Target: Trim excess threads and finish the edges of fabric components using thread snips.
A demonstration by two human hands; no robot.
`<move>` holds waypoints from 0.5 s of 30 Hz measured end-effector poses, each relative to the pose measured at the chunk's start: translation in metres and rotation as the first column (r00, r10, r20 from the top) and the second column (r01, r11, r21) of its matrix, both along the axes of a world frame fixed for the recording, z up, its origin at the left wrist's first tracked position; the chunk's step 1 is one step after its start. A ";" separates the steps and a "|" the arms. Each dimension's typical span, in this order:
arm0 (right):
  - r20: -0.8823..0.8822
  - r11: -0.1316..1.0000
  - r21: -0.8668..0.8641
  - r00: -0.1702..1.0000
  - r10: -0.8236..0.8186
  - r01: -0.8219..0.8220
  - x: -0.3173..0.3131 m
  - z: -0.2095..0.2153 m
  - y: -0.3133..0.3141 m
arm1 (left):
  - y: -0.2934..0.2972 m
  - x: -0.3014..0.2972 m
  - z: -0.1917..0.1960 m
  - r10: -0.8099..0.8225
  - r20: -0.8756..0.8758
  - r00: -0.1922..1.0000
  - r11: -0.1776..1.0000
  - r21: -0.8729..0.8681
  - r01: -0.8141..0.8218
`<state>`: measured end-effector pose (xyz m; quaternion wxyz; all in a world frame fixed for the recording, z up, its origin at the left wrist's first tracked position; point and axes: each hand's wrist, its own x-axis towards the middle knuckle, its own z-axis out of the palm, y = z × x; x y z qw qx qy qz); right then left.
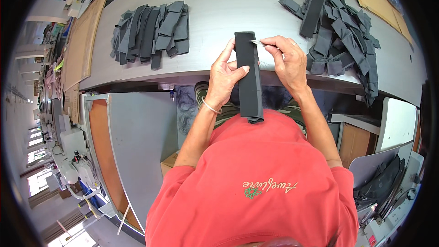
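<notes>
In my left hand [222,80] is a long black fabric strip [249,82], its thumb lying across the front and its fingers behind. The strip hangs nearly upright over the table's near edge, its lower end against my red shirt. My right hand [290,61] is closed in a pinch on a small, slim, pointed silver tool [257,43]; whether it is tweezers or snips cannot be made out. The tool's tip touches or nearly touches the strip close to its top right edge. Fine loose threads show near the right fingers.
On the pale table [219,9], a pile of grey and black strips [153,29] lies at left. A larger tangled pile [340,32] at right overhangs the near edge. Cardboard sheets [87,41] line the left side. A grey cabinet panel [141,128] stands below.
</notes>
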<state>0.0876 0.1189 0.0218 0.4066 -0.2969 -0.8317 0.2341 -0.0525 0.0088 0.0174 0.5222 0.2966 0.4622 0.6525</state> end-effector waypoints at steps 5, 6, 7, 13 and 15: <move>-0.140 0.996 -0.055 0.988 0.063 -0.071 0.001 0.017 0.001 | -0.004 -0.006 -0.011 0.045 -0.134 0.990 0.994 -0.090 -0.057; -0.139 0.996 -0.056 0.988 0.063 -0.071 0.002 0.020 0.001 | -0.004 -0.009 -0.011 0.025 -0.249 0.968 0.985 -0.157 -0.066; -0.145 0.990 -0.098 0.986 0.085 -0.100 0.004 0.021 0.000 | -0.003 -0.003 -0.009 0.104 -0.207 0.973 0.986 -0.106 -0.128; -0.086 0.954 -0.225 0.979 0.184 -0.199 0.010 0.019 -0.008 | -0.002 -0.012 -0.010 0.077 -0.044 0.996 0.996 -0.050 -0.079; -0.008 0.949 -0.236 0.977 0.212 -0.208 0.010 0.015 -0.012 | -0.001 -0.013 -0.010 0.082 -0.118 0.990 0.995 -0.051 -0.088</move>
